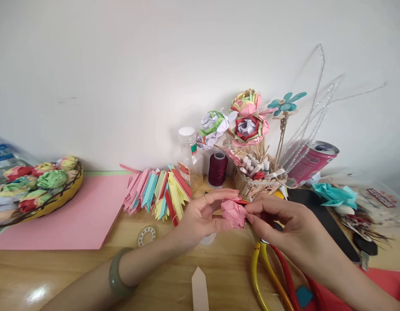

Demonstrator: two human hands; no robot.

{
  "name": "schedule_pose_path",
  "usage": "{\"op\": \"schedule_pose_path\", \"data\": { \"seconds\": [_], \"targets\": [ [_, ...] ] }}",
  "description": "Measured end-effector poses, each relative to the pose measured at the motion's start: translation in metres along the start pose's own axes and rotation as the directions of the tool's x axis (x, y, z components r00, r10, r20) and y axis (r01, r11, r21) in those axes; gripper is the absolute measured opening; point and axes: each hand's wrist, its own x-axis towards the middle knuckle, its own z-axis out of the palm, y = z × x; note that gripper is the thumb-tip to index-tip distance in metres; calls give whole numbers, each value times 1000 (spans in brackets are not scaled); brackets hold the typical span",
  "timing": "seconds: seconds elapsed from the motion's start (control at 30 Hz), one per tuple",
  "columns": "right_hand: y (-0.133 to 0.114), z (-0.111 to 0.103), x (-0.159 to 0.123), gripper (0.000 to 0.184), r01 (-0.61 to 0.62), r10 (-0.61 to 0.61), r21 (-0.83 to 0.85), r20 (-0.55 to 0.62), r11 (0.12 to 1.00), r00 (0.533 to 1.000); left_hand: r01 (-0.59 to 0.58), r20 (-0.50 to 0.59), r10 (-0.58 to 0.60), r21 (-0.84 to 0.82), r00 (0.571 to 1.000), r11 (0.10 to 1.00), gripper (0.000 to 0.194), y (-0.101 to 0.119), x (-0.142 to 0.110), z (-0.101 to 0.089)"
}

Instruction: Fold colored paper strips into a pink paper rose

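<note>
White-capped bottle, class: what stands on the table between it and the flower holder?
In the head view, a spool of maroon thread stands between the white-capped bottle and the flower holder.

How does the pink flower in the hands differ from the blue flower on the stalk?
The pink flower is cupped, with bunched petals; the blue flower spreads its petals outward. The left hand and right hand hold the pink flower, while the blue flower stands on a brown stalk. Both have several petals.
</note>
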Motion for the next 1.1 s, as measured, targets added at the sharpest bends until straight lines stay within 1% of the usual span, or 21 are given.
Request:
{"op": "schedule_pose_path", "data": {
  "seconds": [0.13, 0.33, 0.47, 0.57, 0.63, 0.7, 0.77, 0.83, 0.93, 0.97, 1.03, 1.1],
  "targets": [
    [0, -1, 0, 18, 8, -8, -14, 6, 1000, 1000, 5, -6, -5, 4, 1000, 1000, 39, 0, 0, 0],
    [1, -5, 0, 20, -20, 18, 32, 53, 999, 998, -4, 11, 4, 8, 1000, 1000, 38, 1, 0, 0],
    [1, -4, 0, 16, -10, 8, 48, 54, 999, 998, -19, -1, 19, 15, 1000, 1000, 38, 2, 0, 0],
    [1, -4, 1, 17, 3, -5, 54, 44, 999, 999, -18, -19, 19, 23, 1000, 1000, 37, 2, 1, 0],
    [1, -4, 2, 17, 2, -3, 49, 31, 999, 1000, -46, -16, 46, 35, 999, 998, 38, 1, 1, 0],
    [1, -4, 2, 17, -2, 2, 25, 12, 1000, 1000, -87, -4, 87, 63, 996, 994, 39, 0, 1, 0],
    [2, -2, 1, 18, -4, 3, -21, -15, 1000, 1000, -125, 12, 124, 126, 992, 984, 40, 0, -1, 0],
    [2, 1, -2, 18, 9, -15, -92, -64, 996, 998, -170, 22, 170, 247, 985, 954, 40, 0, -4, 0],
    [2, 6, -7, 15, 73, -107, -208, -158, 975, 982, -229, 40, 235, 428, 971, 874, 41, -1, -8, 0],
    [1, 7, -8, 14, 99, -140, -226, -173, 969, 975, -237, 43, 244, 448, 969, 862, 41, -1, -9, 0],
    [-1, 7, -9, 14, 138, -174, -207, -166, 969, 971, -251, 41, 259, 432, 965, 866, 41, -2, -9, 0],
    [-3, 4, -7, 15, 141, -158, -132, -128, 981, 979, -263, 31, 274, 398, 961, 879, 41, -2, -8, 0]
  ]
}}
